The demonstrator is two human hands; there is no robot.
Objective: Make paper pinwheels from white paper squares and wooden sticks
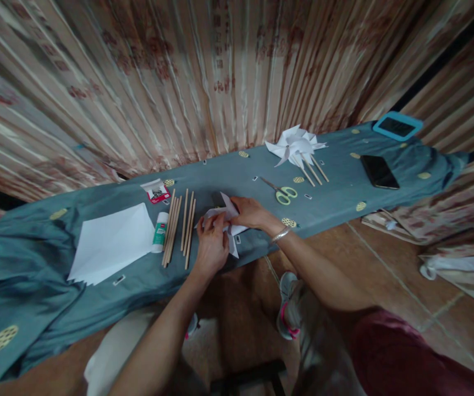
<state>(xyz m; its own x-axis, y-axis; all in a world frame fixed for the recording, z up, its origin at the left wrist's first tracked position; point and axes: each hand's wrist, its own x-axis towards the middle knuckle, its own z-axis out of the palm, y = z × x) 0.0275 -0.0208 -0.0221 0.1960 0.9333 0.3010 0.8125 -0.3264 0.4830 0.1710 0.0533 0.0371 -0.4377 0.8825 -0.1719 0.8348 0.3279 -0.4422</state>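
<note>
Both hands are on a white paper pinwheel with cut, pointed flaps, low over the cloth near the table's front edge. My left hand presses on its left part with bent fingers. From the right, my right hand grips a raised flap between thumb and fingers. My fingers hide the paper's middle. Wooden sticks lie just left of my left hand, with more sticks beside them. A glue stick lies beyond those. Scissors with green handles rest right of my right hand.
A stack of white paper lies at left, near a small red box of metal bits. Finished paper pinwheels on sticks lie at back right. Farther right are a black phone and a blue-framed device. A curtain hangs behind the table.
</note>
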